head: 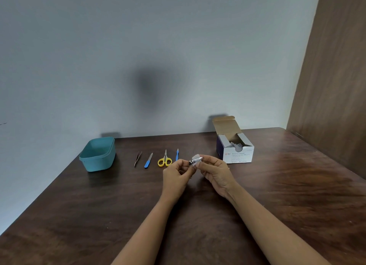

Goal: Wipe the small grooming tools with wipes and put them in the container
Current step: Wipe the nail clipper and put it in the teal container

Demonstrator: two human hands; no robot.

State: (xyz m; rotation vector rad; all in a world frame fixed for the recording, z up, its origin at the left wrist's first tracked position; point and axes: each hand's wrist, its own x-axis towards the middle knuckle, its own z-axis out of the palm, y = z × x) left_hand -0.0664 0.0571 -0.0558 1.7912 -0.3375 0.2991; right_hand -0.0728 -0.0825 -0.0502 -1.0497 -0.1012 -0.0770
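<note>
Head view: a small metal tool is held inside a wipe by two hands above a dark wooden table [79, 215].

Most of the metal tool [191, 162] is hidden by fingers and by the white wipe [197, 157] folded round it, so its kind cannot be told. Only a dark, shiny end is seen, pinched by the left hand [177, 175]. The wipe is pinched round it by the right hand [215, 173]. Both forearms are cut off at the bottom edge. Laid in a row just beyond the hands are tweezers [138, 158], a blue-handled file [148, 160], yellow scissors [164, 160] and a thin blue-handled pick [177, 155]. A teal container [98, 156] stands open at the left, and an opened alcohol swab box [237, 155] at the right, its contents blurred.
</note>
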